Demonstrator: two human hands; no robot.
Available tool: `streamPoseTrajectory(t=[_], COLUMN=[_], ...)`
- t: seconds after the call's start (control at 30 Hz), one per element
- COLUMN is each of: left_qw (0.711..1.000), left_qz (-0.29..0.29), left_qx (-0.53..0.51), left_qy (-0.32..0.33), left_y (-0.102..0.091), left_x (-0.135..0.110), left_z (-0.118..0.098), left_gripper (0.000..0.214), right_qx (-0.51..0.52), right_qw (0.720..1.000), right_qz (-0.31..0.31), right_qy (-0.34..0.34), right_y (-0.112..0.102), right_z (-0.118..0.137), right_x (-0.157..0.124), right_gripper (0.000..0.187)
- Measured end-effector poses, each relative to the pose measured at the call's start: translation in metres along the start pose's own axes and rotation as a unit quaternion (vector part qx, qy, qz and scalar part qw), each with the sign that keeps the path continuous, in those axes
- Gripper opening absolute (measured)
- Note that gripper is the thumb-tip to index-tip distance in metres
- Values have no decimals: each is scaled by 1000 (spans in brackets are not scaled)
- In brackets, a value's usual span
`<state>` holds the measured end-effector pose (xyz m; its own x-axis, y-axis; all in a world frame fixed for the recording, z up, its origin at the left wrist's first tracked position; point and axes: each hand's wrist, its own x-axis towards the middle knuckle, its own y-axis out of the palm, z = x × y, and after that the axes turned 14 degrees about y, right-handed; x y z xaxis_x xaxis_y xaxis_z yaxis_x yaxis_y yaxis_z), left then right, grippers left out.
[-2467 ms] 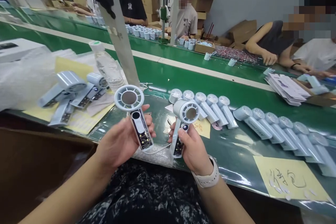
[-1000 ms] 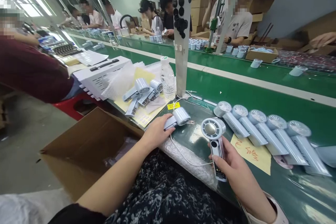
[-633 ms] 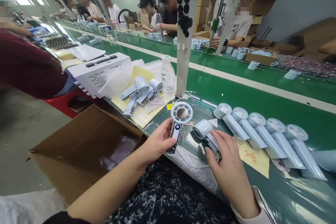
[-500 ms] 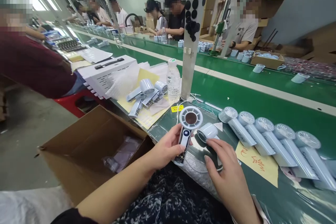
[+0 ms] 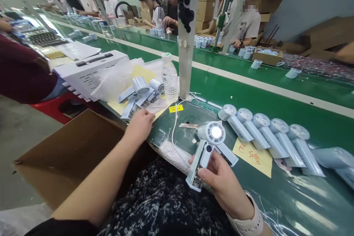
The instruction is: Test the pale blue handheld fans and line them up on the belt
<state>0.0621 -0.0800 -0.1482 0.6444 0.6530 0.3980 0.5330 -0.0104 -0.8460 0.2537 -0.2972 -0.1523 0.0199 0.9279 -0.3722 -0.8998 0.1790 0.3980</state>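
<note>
My right hand (image 5: pixel 218 179) is wrapped round the handle of a light-blue handheld fan (image 5: pixel 203 158), held tilted above the table. Its round head faces me with a bright white centre, and circuit parts show along the uncovered handle. Partly behind it, another light-blue handle piece (image 5: pixel 227 153) lies on the table. Off to the left, my left hand (image 5: pixel 139 124) rests over the table edge beside a pile of open fan bodies (image 5: pixel 138 94). Its fingers are bent together near a pale sheet (image 5: pixel 159 107); whatever they pinch, if anything, is hidden.
Finished-looking fans (image 5: pixel 262 129) lie in a row at right by a yellow note (image 5: pixel 253 156). A water bottle (image 5: pixel 169 77) stands before a metal post (image 5: pixel 186 44). A cardboard box (image 5: pixel 63 155) sits below left. Across the green belt (image 5: pixel 249 92), several people work.
The fan has passed from my left hand to my right, and its lit display is now dark. My left hand has moved left to the pile. The camera view has shifted right.
</note>
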Motion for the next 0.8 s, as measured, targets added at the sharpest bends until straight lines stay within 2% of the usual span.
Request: streamPoseTrajectory(t=[0.07,0.13,0.2,0.27,0.33,0.43,0.47,0.53,0.6,0.7,0.8], left_qw=[1000,1000,1000,1000,1000,998,989,952,922,908,914], left_qz=[5,11,12,12,5,-7,-5,24,52,66,61], left_qx=[21,26,22,13,7,-50,-138,-298,-378,-410,-397], left_qy=[-10,-6,-1,0,0,23,43,67,66,48,53], left_y=[1,4,4,1,-5,-18,-21,-27,-30,-28,-23], left_x=[3,4,7,10,13,8,4,-4,-11,-14,-14], left_z=[21,32,34,28,9,-43,-63,-100,-125,-138,-136], left_gripper=[34,29,23,18,15,19,19,20,19,16,15], right_qx=[3,-6,-13,-16,-15,-11,-4,10,14,1,-21], right_qw=[1000,1000,999,999,999,998,998,998,998,998,998], right_qz=[5,13,18,24,30,40,41,41,37,28,18], right_qy=[-10,-18,-26,-32,-36,-37,-40,-46,-51,-49,-51], right_y=[2,5,8,10,11,13,13,13,13,12,10], right_z=[4,10,15,20,22,22,22,21,20,20,21], right_x=[-2,-2,-1,-2,-4,-6,-7,-7,-8,-10,-12], right_gripper=[55,55,55,54,53,55,58,63,65,64,66])
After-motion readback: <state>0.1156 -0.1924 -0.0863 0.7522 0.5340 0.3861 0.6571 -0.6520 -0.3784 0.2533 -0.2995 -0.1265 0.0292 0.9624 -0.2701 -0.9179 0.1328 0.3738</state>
